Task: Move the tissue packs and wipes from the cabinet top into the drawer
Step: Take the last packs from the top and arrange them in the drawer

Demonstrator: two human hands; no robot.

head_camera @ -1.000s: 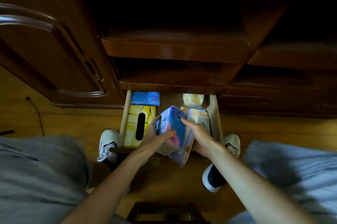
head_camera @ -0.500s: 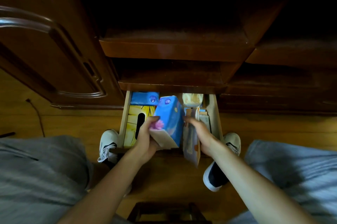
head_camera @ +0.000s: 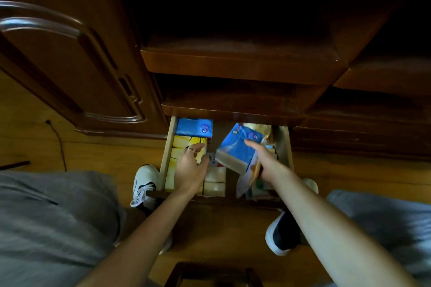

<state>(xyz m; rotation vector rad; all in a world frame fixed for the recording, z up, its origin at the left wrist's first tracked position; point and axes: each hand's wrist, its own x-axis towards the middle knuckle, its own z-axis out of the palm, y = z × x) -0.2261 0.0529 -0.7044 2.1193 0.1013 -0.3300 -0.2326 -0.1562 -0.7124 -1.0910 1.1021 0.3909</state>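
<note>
Blue tissue pack (head_camera: 236,146) sits tilted over the right half of the open drawer (head_camera: 168,146), in the lower middle of the frame, its top leaning toward the cabinet and its pale bottom edge pointing at the person. The right hand (head_camera: 263,158) lies against the pack's right side, fingers spread along the wrapper and thumb behind; it steadies the pack, but whether it truly grips is hard to tell. A thin pale packet (head_camera: 245,179) hangs below that hand, between palm and pack.

The left hand (head_camera: 191,170) reaches into the drawer's left half, fingers loosely curled and resting on a yellow tissue box (head_camera: 179,146), holding nothing; a ring shows on 1 finger. A second blue pack (head_camera: 194,127) lies flat at the back left of the drawer, just beyond the yellow box. Small pale blocks (head_camera: 215,180) sit in the middle front.

Dark wooden cabinet shelves (head_camera: 233,65) fill the upper frame. 2 shoes flank the drawer on the wooden floor (head_camera: 93,153).
</note>
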